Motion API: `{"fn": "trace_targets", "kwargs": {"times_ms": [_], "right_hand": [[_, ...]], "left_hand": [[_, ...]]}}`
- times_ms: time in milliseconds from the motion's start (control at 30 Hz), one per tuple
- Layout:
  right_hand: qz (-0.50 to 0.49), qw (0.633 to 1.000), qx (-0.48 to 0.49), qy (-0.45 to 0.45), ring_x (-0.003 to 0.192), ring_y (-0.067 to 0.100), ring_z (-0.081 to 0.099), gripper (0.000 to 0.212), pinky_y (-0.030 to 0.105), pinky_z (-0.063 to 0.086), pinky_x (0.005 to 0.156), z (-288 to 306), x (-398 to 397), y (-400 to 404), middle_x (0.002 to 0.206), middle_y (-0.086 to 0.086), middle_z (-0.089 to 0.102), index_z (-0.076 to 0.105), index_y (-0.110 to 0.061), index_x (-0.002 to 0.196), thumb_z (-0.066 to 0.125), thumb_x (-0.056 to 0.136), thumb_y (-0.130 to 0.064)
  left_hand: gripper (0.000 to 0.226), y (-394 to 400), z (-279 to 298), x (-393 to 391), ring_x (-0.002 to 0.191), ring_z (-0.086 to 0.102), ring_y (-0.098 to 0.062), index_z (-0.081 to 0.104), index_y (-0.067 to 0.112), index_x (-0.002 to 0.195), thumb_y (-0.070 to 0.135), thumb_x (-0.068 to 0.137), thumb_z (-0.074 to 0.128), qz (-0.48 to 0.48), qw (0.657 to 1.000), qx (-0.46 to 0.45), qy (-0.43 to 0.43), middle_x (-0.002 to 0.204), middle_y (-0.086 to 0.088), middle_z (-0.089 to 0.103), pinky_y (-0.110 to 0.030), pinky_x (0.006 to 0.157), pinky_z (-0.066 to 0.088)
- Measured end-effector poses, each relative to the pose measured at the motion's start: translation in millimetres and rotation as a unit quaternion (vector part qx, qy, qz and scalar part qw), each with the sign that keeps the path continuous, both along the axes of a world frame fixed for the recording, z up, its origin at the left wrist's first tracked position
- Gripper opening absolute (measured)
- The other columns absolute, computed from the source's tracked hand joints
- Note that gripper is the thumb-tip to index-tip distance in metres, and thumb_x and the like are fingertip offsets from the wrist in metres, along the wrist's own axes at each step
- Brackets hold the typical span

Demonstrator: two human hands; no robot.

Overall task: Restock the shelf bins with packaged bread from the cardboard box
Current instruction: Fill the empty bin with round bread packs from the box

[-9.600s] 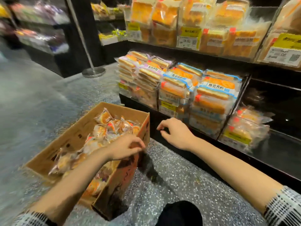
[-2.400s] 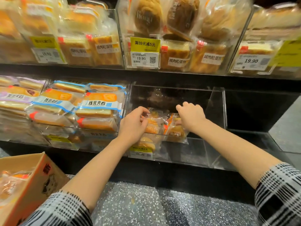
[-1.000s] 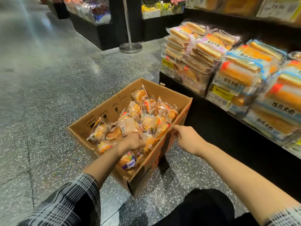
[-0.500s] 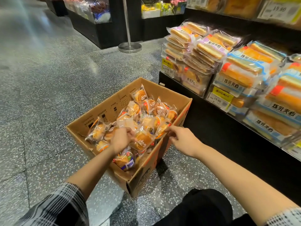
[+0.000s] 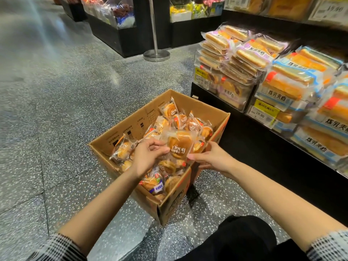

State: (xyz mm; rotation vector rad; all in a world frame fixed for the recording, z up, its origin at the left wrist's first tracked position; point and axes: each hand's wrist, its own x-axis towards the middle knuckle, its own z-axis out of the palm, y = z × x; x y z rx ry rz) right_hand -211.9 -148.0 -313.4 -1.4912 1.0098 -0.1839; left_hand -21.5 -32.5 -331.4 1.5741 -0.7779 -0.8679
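Clear-wrapped bun (image 5: 179, 146) held just above box (image 5: 131, 127), between hands. Left hand (image 5: 146, 157) pinches its left edge; right hand (image 5: 211, 159) pinches lower right corner. Shelf bins (image 5: 263, 112) lie right of box, nearer right hand. Target bin out of view; right fingers partly hidden behind wrapper.
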Motion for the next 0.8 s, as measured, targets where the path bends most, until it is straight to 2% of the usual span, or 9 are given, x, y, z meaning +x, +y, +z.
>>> {"fn": "trace_targets", "kwargs": {"times_ms": [133,233,333,433,500,567,633,700,800], "right_hand": [[-0.016,0.997,0.056,-0.041,0.103,0.022,0.067,0.072,0.036,0.055,0.087,2.9,-2.7,3.2,0.115,0.009,0.067,0.053,-0.006,0.122,0.083,0.061,-0.030],[-0.054,0.981,0.125,-0.140,0.100,0.024,0.067,0.062,0.033,0.055,0.085,10.6,-0.9,12.2,0.110,0.012,0.070,0.059,-0.008,0.116,0.079,0.060,-0.024],[-0.159,0.956,0.130,-0.209,0.093,0.023,0.069,0.058,0.030,0.056,0.079,13.9,1.4,16.5,0.104,0.012,0.072,0.061,-0.004,0.116,0.079,0.062,-0.013],[-0.158,0.980,-0.043,-0.113,0.090,0.023,0.069,0.045,0.038,0.056,0.084,14.1,-2.1,13.5,0.095,0.007,0.074,0.071,-0.008,0.102,0.086,0.060,-0.014],[-0.078,0.974,-0.211,0.000,0.092,0.016,0.066,0.046,0.030,0.053,0.084,19.9,-6.8,11.0,0.098,-0.001,0.071,0.071,-0.013,0.104,0.088,0.061,-0.015],[-0.009,0.946,-0.317,0.061,0.093,0.011,0.063,0.057,0.021,0.050,0.079,26.2,-7.8,11.3,0.102,-0.003,0.068,0.067,-0.016,0.113,0.088,0.061,-0.016],[0.016,0.933,-0.351,0.081,0.087,0.013,0.064,0.064,0.025,0.054,0.074,28.7,-8.2,12.9,0.101,-0.002,0.067,0.059,-0.021,0.117,0.087,0.059,-0.017],[0.026,0.936,-0.344,0.074,0.083,0.016,0.066,0.068,0.038,0.056,0.076,29.2,-9.5,13.2,0.098,0.000,0.067,0.054,-0.024,0.118,0.086,0.058,-0.015],[0.016,0.963,-0.270,0.023,0.094,0.012,0.065,0.071,0.038,0.054,0.086,28.0,-15.5,6.9,0.103,-0.003,0.068,0.055,-0.022,0.118,0.090,0.056,-0.020]], "left_hand": [[0.020,-1.3,0.3,-17.7,0.070,0.070,-0.013,0.059,-0.004,0.103,0.009,0.088,0.061,0.021,0.988,-0.025,0.151,0.089,-0.012,0.071,-0.018,0.062,0.056],[0.025,-5.2,-2.3,-34.4,0.086,0.071,-0.021,0.060,-0.001,0.105,0.016,0.087,0.063,-0.009,0.989,-0.002,0.148,0.099,-0.015,0.071,-0.025,0.072,0.058],[0.045,-8.3,-1.0,-47.0,0.083,0.069,-0.018,0.053,-0.003,0.119,0.019,0.083,0.068,-0.037,0.991,0.005,0.129,0.098,-0.008,0.070,-0.028,0.077,0.057],[0.093,-10.8,2.9,-45.8,0.116,0.052,-0.015,0.028,0.011,0.144,0.024,0.069,0.082,-0.004,0.999,0.016,0.045,0.128,-0.001,0.049,-0.035,0.104,0.042],[0.108,-9.2,8.4,-41.6,0.129,0.036,-0.007,0.019,0.022,0.148,0.030,0.063,0.086,-0.006,0.998,-0.014,-0.063,0.138,0.010,0.035,-0.029,0.111,0.029],[0.103,-8.2,18.6,-38.0,0.130,0.038,0.000,0.029,0.026,0.146,0.034,0.061,0.086,-0.074,0.987,-0.060,-0.132,0.141,0.015,0.037,-0.023,0.109,0.030],[0.084,-12.0,28.8,-33.2,0.120,0.051,0.002,0.044,0.026,0.139,0.023,0.065,0.085,-0.149,0.977,-0.074,-0.136,0.131,0.012,0.053,-0.020,0.102,0.041],[0.050,-18.0,36.1,-28.3,0.098,0.063,0.002,0.063,0.027,0.115,0.010,0.071,0.080,-0.167,0.971,-0.063,-0.160,0.107,0.013,0.066,-0.018,0.089,0.050],[0.024,-24.4,37.8,-25.8,0.075,0.065,0.004,0.070,0.022,0.087,0.002,0.074,0.075,-0.109,0.985,-0.063,-0.119,0.085,0.013,0.069,-0.011,0.068,0.051]]}}
